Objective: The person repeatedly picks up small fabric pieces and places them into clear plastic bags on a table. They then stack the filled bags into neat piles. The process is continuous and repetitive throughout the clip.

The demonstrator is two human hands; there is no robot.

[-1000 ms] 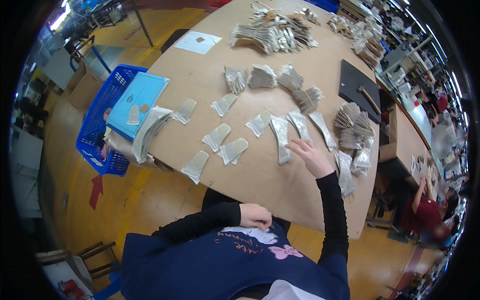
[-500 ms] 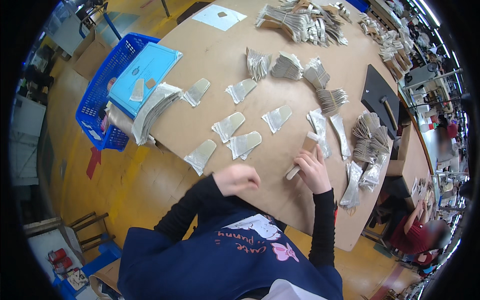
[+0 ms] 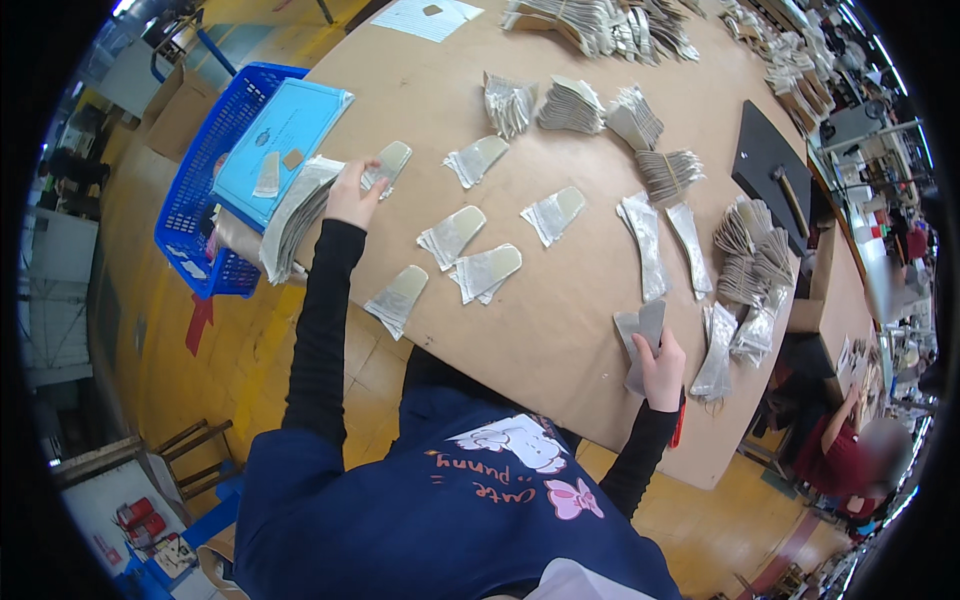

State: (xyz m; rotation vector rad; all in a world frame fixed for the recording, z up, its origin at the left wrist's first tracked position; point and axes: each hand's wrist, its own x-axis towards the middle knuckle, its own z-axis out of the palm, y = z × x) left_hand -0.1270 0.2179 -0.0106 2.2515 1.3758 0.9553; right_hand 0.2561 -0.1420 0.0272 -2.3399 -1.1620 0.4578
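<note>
The brown surface (image 3: 560,330) is strewn with grey cut pieces. At its left edge my left hand (image 3: 352,196) fingers clamp a piece (image 3: 385,166); near the front edge my right hand (image 3: 660,365) grips 2 pieces (image 3: 641,330).

Loose insole pieces (image 3: 455,235) lay spread across the middle of the worktop (image 3: 560,330). Bundled stacks (image 3: 600,20) sat along its far edge, a basket (image 3: 200,200) stood off its left side, and a dark board (image 3: 770,165) lay right.
</note>
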